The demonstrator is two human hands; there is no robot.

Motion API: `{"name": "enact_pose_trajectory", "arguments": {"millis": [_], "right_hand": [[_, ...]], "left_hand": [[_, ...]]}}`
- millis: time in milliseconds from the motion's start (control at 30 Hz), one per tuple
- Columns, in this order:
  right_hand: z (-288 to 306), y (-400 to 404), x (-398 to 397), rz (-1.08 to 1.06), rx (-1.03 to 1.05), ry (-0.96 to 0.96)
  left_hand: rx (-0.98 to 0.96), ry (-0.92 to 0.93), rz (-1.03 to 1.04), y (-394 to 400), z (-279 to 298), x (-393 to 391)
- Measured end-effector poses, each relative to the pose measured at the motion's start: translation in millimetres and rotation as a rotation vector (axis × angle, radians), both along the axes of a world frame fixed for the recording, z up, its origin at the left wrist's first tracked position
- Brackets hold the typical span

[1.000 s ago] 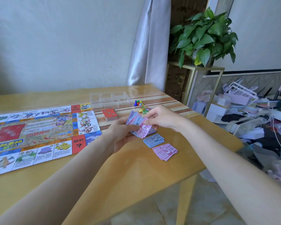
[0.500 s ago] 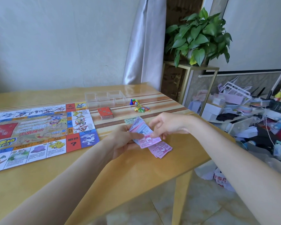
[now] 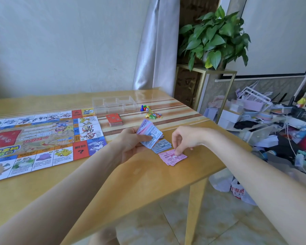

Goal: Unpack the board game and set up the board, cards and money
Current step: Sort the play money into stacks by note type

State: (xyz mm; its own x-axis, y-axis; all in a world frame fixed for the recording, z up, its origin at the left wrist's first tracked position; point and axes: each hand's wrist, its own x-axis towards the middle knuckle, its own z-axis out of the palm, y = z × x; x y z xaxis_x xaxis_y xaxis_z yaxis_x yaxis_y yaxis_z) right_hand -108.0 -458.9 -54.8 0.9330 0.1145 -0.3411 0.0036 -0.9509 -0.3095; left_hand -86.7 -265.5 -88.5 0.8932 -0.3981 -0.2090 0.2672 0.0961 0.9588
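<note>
On wooden table [image 3: 148,177], flat pink paper notes [image 3: 172,157]

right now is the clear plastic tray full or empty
Empty: the clear tray shows only bare compartments, table visible through them.

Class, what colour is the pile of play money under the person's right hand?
Pink: the pile of play money, touched by the right hand, shows in the head view.
</note>
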Motion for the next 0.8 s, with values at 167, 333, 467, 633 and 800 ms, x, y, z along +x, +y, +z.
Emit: {"name": "enact_pose_trajectory", "arguments": {"millis": [167,333,467,633,800], "right_hand": [[9.2,5.2,-7.1,0.097,0.149,0.066],[9.5,7.6,-15.9,0.166,-0.106,0.123],[7.7,9.1,-14.2,0.178,-0.103,0.095],[7.8,13.3,-10.3,0.19,-0.134,0.108],[6.2,14.0,-10.0,0.208,-0.133,0.098]], "left_hand": [[0.0,-0.012,0.01,3.2,2.4,-1.5],[-0.001,0.002,0.027,6.0,0.2,-0.1],[-0.013,0.019,0.028,2.8,-2.2,-0.9],[-0.027,0.033,0.034,2.4,-2.8,1.7],[-0.043,0.046,0.035,4.9,-2.7,3.6]]}}
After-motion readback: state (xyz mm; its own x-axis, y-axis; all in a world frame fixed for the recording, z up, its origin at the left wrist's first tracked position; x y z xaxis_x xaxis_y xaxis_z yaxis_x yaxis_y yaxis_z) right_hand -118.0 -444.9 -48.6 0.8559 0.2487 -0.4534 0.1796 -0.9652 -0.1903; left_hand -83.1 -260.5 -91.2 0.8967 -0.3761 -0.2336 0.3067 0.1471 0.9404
